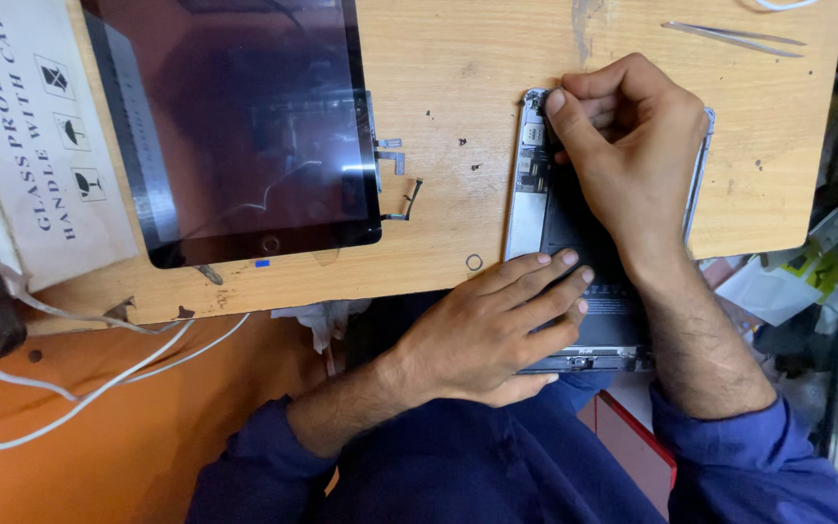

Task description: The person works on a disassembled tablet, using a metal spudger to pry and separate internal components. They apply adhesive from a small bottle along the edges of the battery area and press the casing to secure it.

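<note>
Blue sleeves lead to both hands. Left hand (497,325) lies flat, fingers stretched, on an opened phone (535,209) at the wooden desk (458,78) edge. Right hand (632,146) curls, thumb pressing the phone's top; I cannot tell if it holds anything. Far left sits a white box (26,136) with black signs, beside a dark tablet (235,126). Metal tweezers (734,37) lie behind.

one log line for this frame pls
left hand: flat on open phone | right hand: fingers pinching inside phone top | tablet: idle
</note>
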